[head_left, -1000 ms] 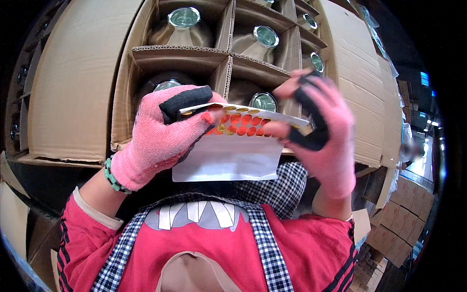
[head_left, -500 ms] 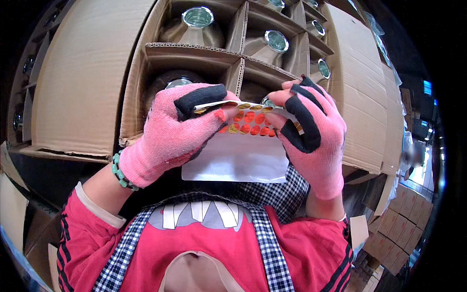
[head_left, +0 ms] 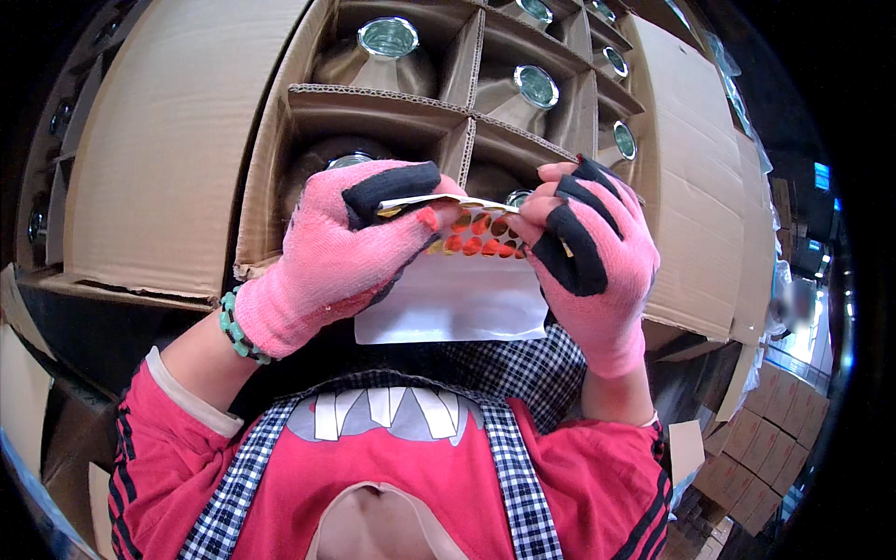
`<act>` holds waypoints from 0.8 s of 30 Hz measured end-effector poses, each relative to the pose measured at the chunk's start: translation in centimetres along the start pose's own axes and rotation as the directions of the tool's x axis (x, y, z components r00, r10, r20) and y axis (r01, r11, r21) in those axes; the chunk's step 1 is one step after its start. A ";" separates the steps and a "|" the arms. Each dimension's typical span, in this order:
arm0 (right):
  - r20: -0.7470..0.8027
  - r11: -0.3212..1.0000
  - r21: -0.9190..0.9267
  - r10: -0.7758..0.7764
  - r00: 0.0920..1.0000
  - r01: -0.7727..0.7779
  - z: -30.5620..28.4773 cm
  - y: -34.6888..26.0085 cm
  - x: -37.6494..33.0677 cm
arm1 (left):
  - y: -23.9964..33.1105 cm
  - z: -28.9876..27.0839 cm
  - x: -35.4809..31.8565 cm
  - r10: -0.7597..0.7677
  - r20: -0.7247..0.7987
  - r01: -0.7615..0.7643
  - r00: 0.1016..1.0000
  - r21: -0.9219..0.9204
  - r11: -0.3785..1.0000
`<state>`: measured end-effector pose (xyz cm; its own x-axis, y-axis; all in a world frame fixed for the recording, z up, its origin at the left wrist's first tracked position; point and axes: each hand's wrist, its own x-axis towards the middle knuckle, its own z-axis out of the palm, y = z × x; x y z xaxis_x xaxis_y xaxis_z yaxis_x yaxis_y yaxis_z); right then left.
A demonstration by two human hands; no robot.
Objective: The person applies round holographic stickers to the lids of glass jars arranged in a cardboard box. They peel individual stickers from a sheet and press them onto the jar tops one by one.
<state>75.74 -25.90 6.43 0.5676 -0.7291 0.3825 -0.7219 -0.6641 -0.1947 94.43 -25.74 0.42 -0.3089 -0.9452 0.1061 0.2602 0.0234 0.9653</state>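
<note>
My left hand (head_left: 341,247) and my right hand (head_left: 597,257), both in pink gloves with black patches, hold a sheet of stickers (head_left: 446,303) between them. Rows of shiny red and gold round stickers run along its upper part, and the lower part is bare white. The top edge is folded over toward me. My left thumb and fingers pinch the sheet's left side. At its right side my right thumb and fingertips close on the upper edge; whether a loose sticker is between them is hidden. Behind the sheet, a glass jar (head_left: 347,159) is partly covered by my left hand.
Under my hands stands an open cardboard box (head_left: 266,201) with cardboard dividers (head_left: 471,140). Glass jars (head_left: 387,39) with narrow necks sit in its compartments. Box flaps (head_left: 168,149) spread out on both sides. Stacked cartons (head_left: 770,434) stand at the lower right.
My right hand has shifted slightly left and its fingertips have drawn closer together at the sheet's edge. The left hand still grips the sheet. The box appears slightly lower and farther right.
</note>
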 end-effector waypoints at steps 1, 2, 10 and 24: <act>-0.018 1.000 -0.025 -0.003 1.000 0.003 0.1 -0.1 0.0 | 0.0 0.0 0.0 -0.020 -0.002 0.020 1.000 0.001 1.000; -0.021 1.000 -0.020 -0.010 1.000 0.009 0.1 0.0 0.0 | 0.0 0.0 0.1 -0.039 -0.003 0.039 0.999 0.001 0.999; -0.039 0.922 0.387 0.013 0.999 0.003 -0.3 1.6 0.5 | -0.4 -0.3 0.0 -0.073 -0.035 0.074 0.997 0.006 0.997; 0.447 0.922 -0.383 0.240 0.862 -0.058 7.4 11.4 8.1 | -0.8 0.2 0.1 -0.173 0.233 0.168 0.957 0.042 0.985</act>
<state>75.08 -40.61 0.62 0.4932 -0.8615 -0.1208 -0.8500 -0.5068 0.1441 94.05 -25.83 -0.26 -0.5538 -0.8326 -0.0096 0.1661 -0.1218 0.9786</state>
